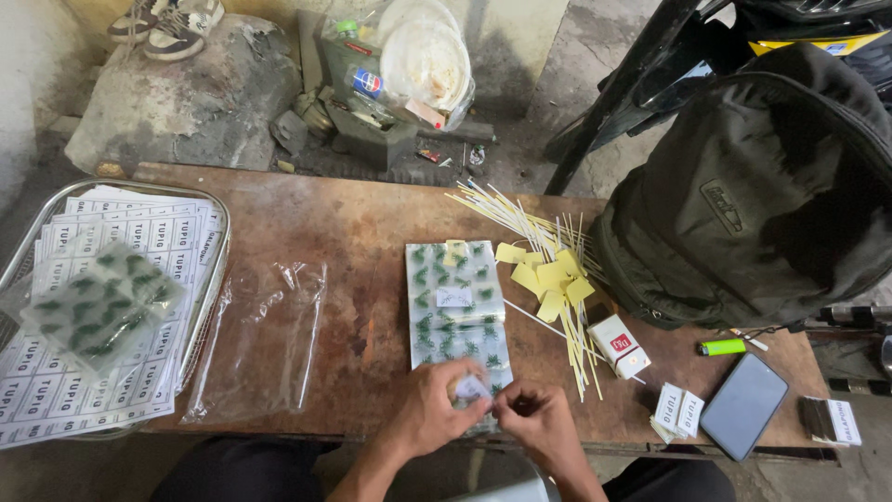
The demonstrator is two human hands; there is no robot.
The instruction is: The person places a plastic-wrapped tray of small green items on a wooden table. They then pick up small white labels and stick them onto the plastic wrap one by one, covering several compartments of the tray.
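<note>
My left hand (pixel 429 409) and my right hand (pixel 537 420) meet at the near edge of a brown wooden table (pixel 353 223). Between their fingertips they pinch a small white label (pixel 471 388). Just beyond them lies a clear plastic packet printed with green leaves (pixel 455 302), with a white sticker on its middle. Right of the packet lie yellow paper tags (pixel 548 274) among thin pale sticks (pixel 520 218).
A wire tray (pixel 212 279) at the left holds printed label sheets and a leaf-print packet (pixel 98 302). An empty clear bag (pixel 265 339) lies beside it. A black backpack (pixel 762 195), small white-and-red box (pixel 620 346), green lighter (pixel 722 347), phone (pixel 743 405) and label stacks (pixel 676 409) fill the right.
</note>
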